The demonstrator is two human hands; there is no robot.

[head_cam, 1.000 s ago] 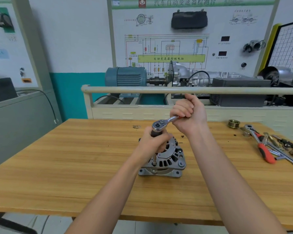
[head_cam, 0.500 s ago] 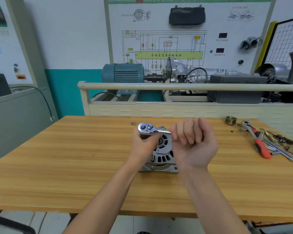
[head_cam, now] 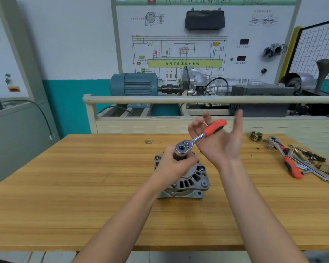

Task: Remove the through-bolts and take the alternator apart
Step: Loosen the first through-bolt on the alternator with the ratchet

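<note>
The alternator (head_cam: pixel 186 179) sits at the centre of the frame on the wooden table (head_cam: pixel 65 186), flat on its lower housing with its slotted end facing up. The left hand (head_cam: pixel 176 168) lies over its upper left part, fingers clenched around the dark socket (head_cam: pixel 179 156) that stands upright on the alternator under the ratchet (head_cam: pixel 199 138) head. The ratchet's chrome head is directly above that grip, and its shaft runs up and to the right to an orange handle. The right hand (head_cam: pixel 219 138) is just right of the left, above and behind the alternator and not touching it. It is released: palm up, fingers spread and blurred, with the orange handle lying across the fingers rather than gripped. Both forearms enter from the bottom edge of the frame.

At the right edge of the table lies a loose pile of tools (head_cam: pixel 300 162), including a 2nd orange-handled ratchet, well apart from the alternator. A small brass pulley (head_cam: pixel 255 136) stands just left of that pile, near the table's far edge.
</note>
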